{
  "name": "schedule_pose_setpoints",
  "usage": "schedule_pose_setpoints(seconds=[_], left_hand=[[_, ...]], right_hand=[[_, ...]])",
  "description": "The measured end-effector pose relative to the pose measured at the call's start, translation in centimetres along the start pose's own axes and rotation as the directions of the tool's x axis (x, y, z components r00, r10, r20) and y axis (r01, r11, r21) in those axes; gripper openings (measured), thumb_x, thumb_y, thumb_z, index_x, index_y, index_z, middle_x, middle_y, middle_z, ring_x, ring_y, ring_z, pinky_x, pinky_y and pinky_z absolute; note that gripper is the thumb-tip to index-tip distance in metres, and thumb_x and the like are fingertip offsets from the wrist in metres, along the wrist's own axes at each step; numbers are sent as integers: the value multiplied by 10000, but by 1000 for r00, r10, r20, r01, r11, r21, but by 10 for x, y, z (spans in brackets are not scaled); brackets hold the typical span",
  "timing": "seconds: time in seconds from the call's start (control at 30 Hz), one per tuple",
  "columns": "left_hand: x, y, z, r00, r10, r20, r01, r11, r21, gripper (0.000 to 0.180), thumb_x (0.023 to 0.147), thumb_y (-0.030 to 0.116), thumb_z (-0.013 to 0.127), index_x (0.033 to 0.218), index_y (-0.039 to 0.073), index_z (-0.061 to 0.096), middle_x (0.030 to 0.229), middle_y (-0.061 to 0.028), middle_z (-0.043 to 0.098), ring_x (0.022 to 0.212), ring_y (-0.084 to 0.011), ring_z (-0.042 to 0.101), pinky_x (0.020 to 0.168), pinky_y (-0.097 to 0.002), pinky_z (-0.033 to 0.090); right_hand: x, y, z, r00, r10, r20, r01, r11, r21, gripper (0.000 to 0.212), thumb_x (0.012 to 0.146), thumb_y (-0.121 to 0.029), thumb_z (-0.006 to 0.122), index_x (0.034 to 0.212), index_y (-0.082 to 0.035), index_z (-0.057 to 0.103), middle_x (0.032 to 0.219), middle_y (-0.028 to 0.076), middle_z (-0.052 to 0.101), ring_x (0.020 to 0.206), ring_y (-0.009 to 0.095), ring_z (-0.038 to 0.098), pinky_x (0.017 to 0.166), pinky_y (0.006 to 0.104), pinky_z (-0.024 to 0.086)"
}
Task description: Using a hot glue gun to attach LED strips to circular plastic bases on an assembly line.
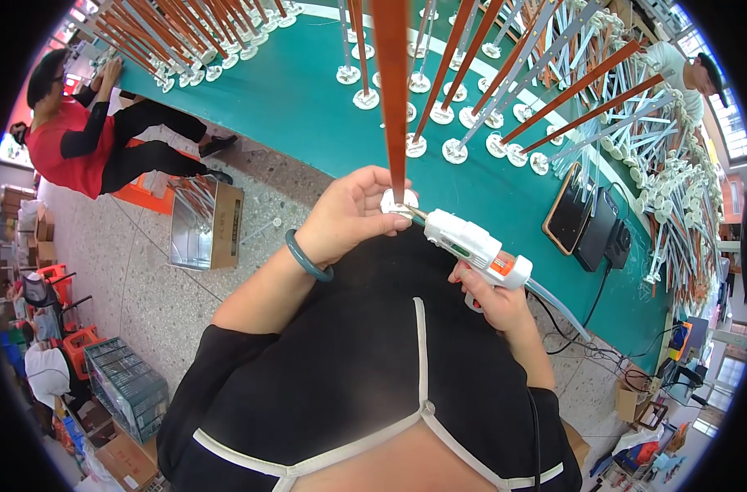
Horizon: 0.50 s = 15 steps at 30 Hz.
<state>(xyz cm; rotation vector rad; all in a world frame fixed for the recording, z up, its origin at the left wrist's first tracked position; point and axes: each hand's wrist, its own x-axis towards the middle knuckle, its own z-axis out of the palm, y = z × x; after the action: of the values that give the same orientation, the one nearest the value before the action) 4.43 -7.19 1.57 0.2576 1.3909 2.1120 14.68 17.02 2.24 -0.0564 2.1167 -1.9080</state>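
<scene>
Head view: the left hand is closed on a round white base, thumb along the near edge and fingers behind it, while a brown strip rises from the base toward the camera. The right hand is wrapped around the handle of a white glue gun; whether the trigger is pressed cannot be told. The step in hand is judged to be gluing the strip's foot to the base. Hold the base steady and the strip square to it. Aim the metal nozzle into the joint, apply an even bead, and avoid flooding the rim. Keep the thumb clear of the tip, since the nozzle is probably hot. Let the bead set before loosening the grip, or the strip may lean. Relative to the grip, the base lies at the left hand's fingertips, near the edge of the green table; the strip's foot sits just beyond the thumb. The nozzle comes in from the right; contact with the joint cannot be confirmed.
</scene>
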Motion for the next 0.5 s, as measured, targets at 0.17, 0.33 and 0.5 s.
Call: schedule_pose_setpoints(seconds=[0.17,0.33,0.5], left_hand=[[-1,2,2,1000,-12,24,12,1000,18,422,795,-87,648,1187,-11,510,1134,-137,623,960,-135,627,798,-233,528],[0,4,1,996,0,92,-4,999,41,438,794,-95,641,1205,-12,515,1176,-154,613,1031,-149,616,858,-246,515],[0,8,0,990,-29,137,12,993,121,455,783,-71,671,1207,-7,520,1187,-153,611,1078,-161,601,936,-278,479]], right_hand=[[-1,1,0,1000,17,-3,-17,999,43,238,881,-167,617,1049,-1,588,837,58,626,759,117,601,623,238,469],[-4,3,-2,999,29,20,-30,996,87,230,879,-145,611,1054,3,589,840,62,628,751,111,598,615,237,468],[-5,0,-3,997,71,33,-74,993,96,227,873,-140,617,1047,4,589,831,58,621,742,113,596,620,236,466]])
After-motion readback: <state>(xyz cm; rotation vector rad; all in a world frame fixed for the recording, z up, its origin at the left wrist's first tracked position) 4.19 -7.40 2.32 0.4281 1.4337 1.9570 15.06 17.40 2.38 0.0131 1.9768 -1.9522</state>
